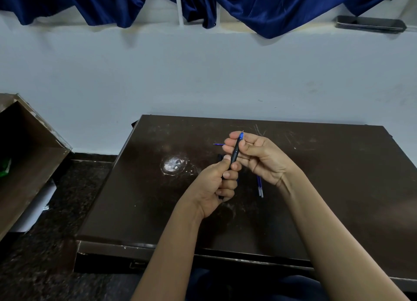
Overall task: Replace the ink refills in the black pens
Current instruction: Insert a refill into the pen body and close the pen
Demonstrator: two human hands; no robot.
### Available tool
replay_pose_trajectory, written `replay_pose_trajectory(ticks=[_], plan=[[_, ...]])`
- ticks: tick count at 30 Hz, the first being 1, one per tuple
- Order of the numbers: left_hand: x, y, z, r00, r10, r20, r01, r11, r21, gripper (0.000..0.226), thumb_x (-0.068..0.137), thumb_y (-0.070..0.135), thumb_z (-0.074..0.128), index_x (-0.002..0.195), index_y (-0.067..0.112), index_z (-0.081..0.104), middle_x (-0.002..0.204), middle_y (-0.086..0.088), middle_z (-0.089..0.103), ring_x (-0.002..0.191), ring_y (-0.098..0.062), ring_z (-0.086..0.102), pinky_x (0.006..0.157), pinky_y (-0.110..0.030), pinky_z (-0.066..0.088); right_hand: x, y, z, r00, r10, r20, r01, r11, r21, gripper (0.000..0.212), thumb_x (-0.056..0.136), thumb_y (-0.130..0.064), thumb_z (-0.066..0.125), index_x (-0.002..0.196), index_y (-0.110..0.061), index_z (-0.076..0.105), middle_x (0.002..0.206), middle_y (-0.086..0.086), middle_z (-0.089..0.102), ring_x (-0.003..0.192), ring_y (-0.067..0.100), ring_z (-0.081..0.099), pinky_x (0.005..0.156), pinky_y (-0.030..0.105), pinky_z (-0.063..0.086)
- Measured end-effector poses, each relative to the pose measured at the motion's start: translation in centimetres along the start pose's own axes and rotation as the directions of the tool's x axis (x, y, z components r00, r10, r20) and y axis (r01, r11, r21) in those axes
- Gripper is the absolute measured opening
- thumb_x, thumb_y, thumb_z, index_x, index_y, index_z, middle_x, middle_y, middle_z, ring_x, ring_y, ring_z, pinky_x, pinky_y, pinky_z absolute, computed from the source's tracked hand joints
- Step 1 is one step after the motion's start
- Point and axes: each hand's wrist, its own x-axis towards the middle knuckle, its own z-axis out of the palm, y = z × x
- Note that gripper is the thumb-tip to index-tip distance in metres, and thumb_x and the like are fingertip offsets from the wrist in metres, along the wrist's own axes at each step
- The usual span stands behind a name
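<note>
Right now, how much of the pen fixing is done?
In hand: the left hand grips the barrel of the slim black plastic pen while the right hand pinches its blue tip end. Maybe done: one thin blue refill lies alone on the dark brown table beyond the hands, perhaps a removed one. Left: two blue refill tubes wait beside the right wrist, so likely more swaps remain.

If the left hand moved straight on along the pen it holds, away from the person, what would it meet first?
Most likely the right hand, whose fingers pinch the same pen just beyond the left hand. Depth is hard to judge from this one view.
</note>
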Motion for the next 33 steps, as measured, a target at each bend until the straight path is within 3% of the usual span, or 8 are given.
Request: replay_pose_trajectory(ticks=[8,12,16,20,23,25,29,33], plan=[[0.7,-0.5,-0.2,0.962,0.204,-0.183,-0.140,0.940,0.310,0.041,0.101,0.039,0.030,0.070,0.021,0.048,0.046,0.013,0.036,0.034,0.000,0.024,0.031,-0.011,0.023,0.3,0.4,1.1,0.981,-0.066,-0.180,0.050,0.994,-0.095,0.013,0.078,-0.001,0.067,0.089,-0.005,0.072,0.083,0.010,0.076,0.080,0.022,0.074,0.066,0.025,0.059],[0.7,-1.0,-0.6,0.796,0.505,-0.333,-0.079,0.632,0.771,0.041,0.100,0.033,0.032,0.066,0.022,0.052,0.056,0.009,0.048,0.048,-0.003,0.043,0.046,-0.017,0.035,0.7,1.5,1.8,0.953,-0.070,-0.295,0.033,0.991,-0.129,0.011,0.081,0.000,0.068,0.090,-0.005,0.070,0.081,0.009,0.076,0.077,0.019,0.074,0.068,0.025,0.060],[0.5,-1.8,-0.8,0.661,0.701,-0.267,0.046,0.318,0.947,0.035,0.100,0.029,0.032,0.073,0.017,0.050,0.060,0.008,0.047,0.059,-0.012,0.046,0.049,-0.024,0.028,1.1,2.4,2.0,0.941,-0.002,-0.337,-0.018,0.998,-0.059,0.010,0.083,-0.001,0.067,0.092,-0.004,0.070,0.085,0.011,0.076,0.080,0.021,0.074,0.078,0.031,0.060],[0.8,-2.2,-0.9,0.665,0.663,-0.345,0.012,0.452,0.892,0.035,0.099,0.027,0.033,0.074,0.015,0.055,0.064,0.005,0.051,0.062,-0.012,0.050,0.052,-0.023,0.033,1.2,2.7,0.3,0.933,0.103,-0.346,-0.166,0.974,-0.157,0.012,0.089,-0.012,0.064,0.099,-0.007,0.068,0.088,0.007,0.075,0.080,0.014,0.072,0.079,0.032,0.060],[0.9,-2.1,-1.3,0.694,0.594,-0.408,-0.038,0.596,0.802,0.034,0.097,0.022,0.037,0.068,0.024,0.055,0.065,0.007,0.057,0.059,0.004,0.055,0.051,-0.005,0.038,1.1,4.5,-1.7,0.839,-0.108,-0.533,-0.385,0.574,-0.722,0.015,0.086,-0.018,0.066,0.101,-0.016,0.068,0.103,0.005,0.069,0.090,0.015,0.063,0.080,0.030,0.055],[0.9,-2.1,-1.4,0.698,0.592,-0.404,-0.059,0.609,0.791,0.033,0.096,0.021,0.038,0.069,0.025,0.056,0.063,0.008,0.058,0.057,0.011,0.053,0.052,0.001,0.036,1.0,5.8,-2.4,0.865,-0.150,-0.478,-0.425,0.288,-0.858,0.023,0.087,-0.022,0.066,0.109,-0.017,0.065,0.111,0.007,0.064,0.095,0.017,0.059,0.084,0.028,0.047],[0.9,-2.3,-1.4,0.717,0.564,-0.409,-0.065,0.639,0.767,0.031,0.095,0.018,0.040,0.071,0.024,0.059,0.066,0.009,0.061,0.066,0.003,0.053,0.056,0.003,0.034,1.5,8.0,-2.8,0.885,-0.050,-0.464,-0.455,0.126,-0.881,0.034,0.088,-0.029,0.063,0.118,-0.013,0.055,0.130,0.014,0.042,0.104,0.029,0.057,0.092,0.037,0.045],[0.8,-2.2,-1.3,0.725,0.568,-0.390,-0.073,0.627,0.776,0.029,0.096,0.018,0.039,0.076,0.021,0.060,0.066,0.008,0.061,0.063,0.012,0.053,0.056,0.004,0.033,1.9,8.8,-2.8,0.869,0.005,-0.495,-0.495,0.039,-0.868,0.038,0.087,-0.025,0.064,0.119,-0.010,0.049,0.115,0.009,0.051,0.097,0.026,0.058,0.082,0.036,0.050]])
